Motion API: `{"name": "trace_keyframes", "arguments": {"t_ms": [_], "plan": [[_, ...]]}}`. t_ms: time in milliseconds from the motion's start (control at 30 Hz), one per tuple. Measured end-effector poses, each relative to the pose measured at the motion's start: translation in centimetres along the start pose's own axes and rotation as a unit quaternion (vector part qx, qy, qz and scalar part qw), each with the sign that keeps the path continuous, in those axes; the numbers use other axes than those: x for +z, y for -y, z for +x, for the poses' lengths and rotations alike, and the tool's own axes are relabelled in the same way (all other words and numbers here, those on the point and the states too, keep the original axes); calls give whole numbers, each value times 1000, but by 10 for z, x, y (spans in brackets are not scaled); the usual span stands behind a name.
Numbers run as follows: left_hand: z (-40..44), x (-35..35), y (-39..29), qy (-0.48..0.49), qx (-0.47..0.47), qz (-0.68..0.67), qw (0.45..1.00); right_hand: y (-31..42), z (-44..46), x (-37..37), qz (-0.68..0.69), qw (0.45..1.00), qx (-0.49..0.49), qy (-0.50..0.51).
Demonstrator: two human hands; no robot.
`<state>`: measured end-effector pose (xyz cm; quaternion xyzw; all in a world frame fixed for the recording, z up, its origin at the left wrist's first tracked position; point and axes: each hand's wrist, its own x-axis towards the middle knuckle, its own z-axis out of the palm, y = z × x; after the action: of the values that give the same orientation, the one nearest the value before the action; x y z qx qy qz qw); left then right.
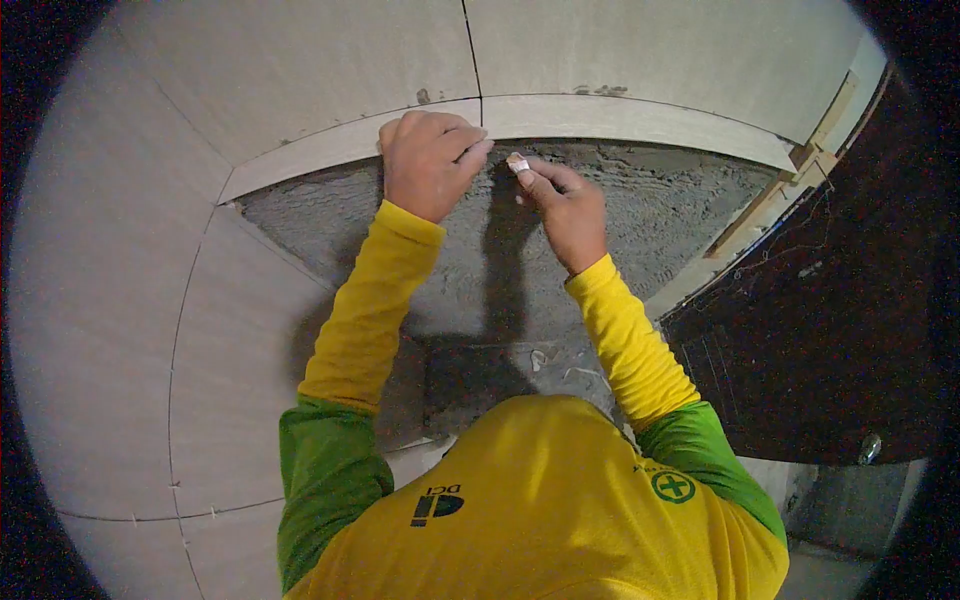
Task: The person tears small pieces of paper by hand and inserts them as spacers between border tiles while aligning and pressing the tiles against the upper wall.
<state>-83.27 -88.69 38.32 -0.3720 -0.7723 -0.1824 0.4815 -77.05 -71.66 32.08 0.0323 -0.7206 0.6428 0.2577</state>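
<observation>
My left hand (428, 165) lies over the narrow light tile strip (340, 147). Its fingers bend over the strip, and the thumb and index finger come close together near a dark vertical joint. What lies under the palm is hidden. To the right, my right hand (570, 210) pinches a small white and orange-brown piece (517, 163) between thumb and fingers. This piece is just under the strip's lower edge, in front of the grey ridged mortar (640, 205). Its exact kind is too small to tell.
Large light tiles (640, 50) adjoin the strip above, and more wall tiles (100, 300) stand at left. A wooden batten (745, 225) runs along the right edge. Beyond it is a dark brown panel (800, 340) with a metal knob (870, 448). Scraps (540, 358) lie low down.
</observation>
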Motion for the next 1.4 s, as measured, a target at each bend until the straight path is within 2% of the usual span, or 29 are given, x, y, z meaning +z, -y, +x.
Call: {"name": "trace_keyframes", "arguments": {"t_ms": [233, 300, 333, 400, 500, 833, 900, 1000, 1133, 1200, 1300, 1400], "plan": [[0, 5, 7, -18, 41, -16, 999, 3, 1, 6, -16, 999, -33, -39], [1, 5, 7, -25, 46, -27, 998, 5, 3, 7, 0, 998, 27, -51], [1, 4, 8, -23, 50, -28, 998, 3, 5, 8, 0, 998, 28, -53], [2, 4, 9, -21, 55, -31, 998, 0, 10, 12, 7, 997, -25, -76], [3, 4, 9, -25, 67, -35, 997, 4, 11, 15, 29, 997, 6, -75], [5, 6, 13, -34, 90, -47, 994, 9, 9, 19, 3, 995, -20, -93], [6, 5, 13, -38, 92, -47, 994, 12, 2, 12, 38, 994, 27, -103], [5, 3, 13, -4, 78, -42, 996, 16, -2, 3, 101, 985, 47, -131], [7, 4, 12, -19, 88, -39, 995, 11, 6, -5, 91, 987, 37, -125], [9, 2, 10, -27, 92, -36, 995, 3, 14, -2, 69, 986, -6, -153], [10, 1, 10, -21, 90, -39, 995, 14, 12, -1, 141, 980, 30, -137], [8, 3, 11, -30, 95, -52, 994, 14, 14, 3, 154, 975, 35, -158]]}}
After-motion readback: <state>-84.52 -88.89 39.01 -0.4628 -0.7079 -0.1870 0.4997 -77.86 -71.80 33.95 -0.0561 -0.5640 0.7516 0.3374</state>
